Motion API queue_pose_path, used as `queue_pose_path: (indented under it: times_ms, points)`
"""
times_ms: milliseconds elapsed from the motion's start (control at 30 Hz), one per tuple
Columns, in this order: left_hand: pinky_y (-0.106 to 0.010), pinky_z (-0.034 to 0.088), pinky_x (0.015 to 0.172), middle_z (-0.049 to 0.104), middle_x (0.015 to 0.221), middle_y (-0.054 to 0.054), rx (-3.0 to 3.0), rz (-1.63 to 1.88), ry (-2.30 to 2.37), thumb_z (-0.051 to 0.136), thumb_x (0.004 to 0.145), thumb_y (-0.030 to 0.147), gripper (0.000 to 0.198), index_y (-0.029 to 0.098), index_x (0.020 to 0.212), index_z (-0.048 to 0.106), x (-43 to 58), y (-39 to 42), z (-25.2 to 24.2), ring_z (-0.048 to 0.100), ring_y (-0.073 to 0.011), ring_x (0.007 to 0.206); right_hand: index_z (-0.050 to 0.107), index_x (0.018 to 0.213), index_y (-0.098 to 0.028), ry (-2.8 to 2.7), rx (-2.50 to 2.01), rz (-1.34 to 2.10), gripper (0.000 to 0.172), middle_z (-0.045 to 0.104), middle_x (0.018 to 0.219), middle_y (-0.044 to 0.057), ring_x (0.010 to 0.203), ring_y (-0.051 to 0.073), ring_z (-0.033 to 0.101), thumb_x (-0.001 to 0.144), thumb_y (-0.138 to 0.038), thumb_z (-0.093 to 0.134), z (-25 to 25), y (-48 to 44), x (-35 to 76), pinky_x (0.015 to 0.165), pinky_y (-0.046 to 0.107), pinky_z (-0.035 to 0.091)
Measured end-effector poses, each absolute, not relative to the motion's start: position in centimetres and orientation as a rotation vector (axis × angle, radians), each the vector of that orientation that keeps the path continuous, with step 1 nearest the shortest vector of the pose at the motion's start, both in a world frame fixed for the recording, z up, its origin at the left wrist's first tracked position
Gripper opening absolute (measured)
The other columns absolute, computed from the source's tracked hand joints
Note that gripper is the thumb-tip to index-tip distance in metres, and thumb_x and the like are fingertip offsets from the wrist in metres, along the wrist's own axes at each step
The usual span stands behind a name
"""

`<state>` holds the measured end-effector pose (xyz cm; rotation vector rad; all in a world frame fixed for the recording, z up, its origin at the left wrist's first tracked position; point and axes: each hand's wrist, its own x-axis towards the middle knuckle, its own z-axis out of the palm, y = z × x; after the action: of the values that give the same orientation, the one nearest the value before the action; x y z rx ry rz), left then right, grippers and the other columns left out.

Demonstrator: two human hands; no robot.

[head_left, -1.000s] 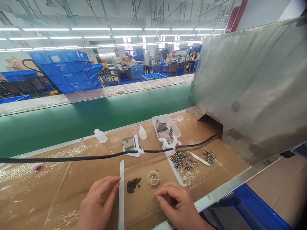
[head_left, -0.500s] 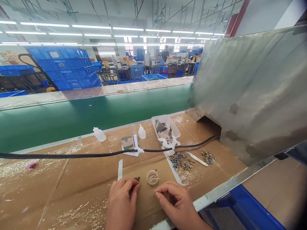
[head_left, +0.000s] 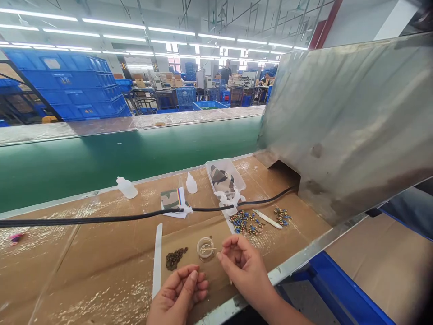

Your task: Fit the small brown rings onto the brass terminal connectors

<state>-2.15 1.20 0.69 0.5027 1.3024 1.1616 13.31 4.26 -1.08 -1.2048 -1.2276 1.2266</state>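
My left hand (head_left: 184,289) is closed, thumb and index finger pressed together; whatever lies between them is too small to make out. Just beyond it is a heap of small dark brown ring-like parts (head_left: 175,258). My right hand (head_left: 241,264) is also closed in a pinch, its fingertips right of a small round clear dish (head_left: 203,255). A thin pale stick (head_left: 210,248) lies across that dish. I cannot tell what the right fingertips hold. To the right lie small blue, black and gold parts (head_left: 244,221) and a white pen-like tool (head_left: 268,219).
A black cable (head_left: 131,218) crosses the cardboard-covered table (head_left: 111,257). Beyond it stand two white squeeze bottles (head_left: 127,188), a camouflage-patterned card (head_left: 171,200) and a plastic tub (head_left: 241,179) with camouflage pieces. A metal housing (head_left: 348,122) rises at right; a green conveyor (head_left: 152,144) runs behind.
My left hand has drawn back toward me and turned, uncovering the heap of brown parts. My right hand has risen toward the dish. The whole view has shifted slightly.
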Motion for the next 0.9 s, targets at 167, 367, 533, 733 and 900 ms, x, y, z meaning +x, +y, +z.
queue_pose_path:
  times_ms: [167,367,533,733,900]
  points:
    - [-0.028,0.056,0.072,0.077,0.079,-0.011,0.436,1.170,1.267,0.087,0.050,0.034,0.041,0.014,0.083,0.073,-2.2,1.0,-0.1,0.071,-0.0213,0.074,0.056,0.101,-0.020,-1.351,-1.295,1.044,0.023,0.057,0.085,0.000,0.045,0.005,0.042,0.080,-0.025,0.063,-0.7,4.9,13.6,0.046,0.019,0.036]
    - [-0.027,0.057,0.072,0.077,0.079,-0.010,0.473,1.225,1.296,0.087,0.048,0.037,0.041,0.016,0.081,0.073,-1.8,0.7,-0.3,0.072,-0.0218,0.076,0.069,0.085,-0.020,-1.608,-1.258,0.779,0.008,0.060,0.078,0.001,0.057,0.011,0.050,0.081,-0.019,0.062,0.0,5.3,13.7,0.055,0.022,0.041]
    - [-0.029,0.057,0.072,0.077,0.079,-0.009,0.485,1.234,1.303,0.086,0.049,0.038,0.040,0.016,0.080,0.073,-1.6,0.7,-0.2,0.072,-0.0228,0.076,0.070,0.086,-0.019,-1.658,-1.233,0.756,0.010,0.061,0.080,0.003,0.059,0.012,0.053,0.084,-0.019,0.060,0.3,5.6,13.5,0.057,0.023,0.044]
    - [-0.029,0.057,0.073,0.077,0.079,-0.010,0.492,1.227,1.301,0.086,0.050,0.039,0.041,0.016,0.081,0.073,-1.7,0.6,-0.3,0.072,-0.0232,0.077,0.067,0.086,-0.019,-1.714,-1.204,0.705,0.012,0.059,0.080,0.003,0.060,0.011,0.052,0.088,-0.021,0.056,0.6,5.8,13.5,0.057,0.023,0.043]
    - [-0.031,0.058,0.074,0.077,0.082,-0.010,0.495,1.225,1.312,0.085,0.052,0.040,0.042,0.016,0.084,0.072,-1.7,0.5,-0.5,0.072,-0.0236,0.079,0.064,0.085,-0.019,-1.753,-1.207,0.701,0.012,0.058,0.080,0.002,0.057,0.010,0.049,0.089,-0.022,0.053,0.7,5.9,13.6,0.053,0.023,0.040]
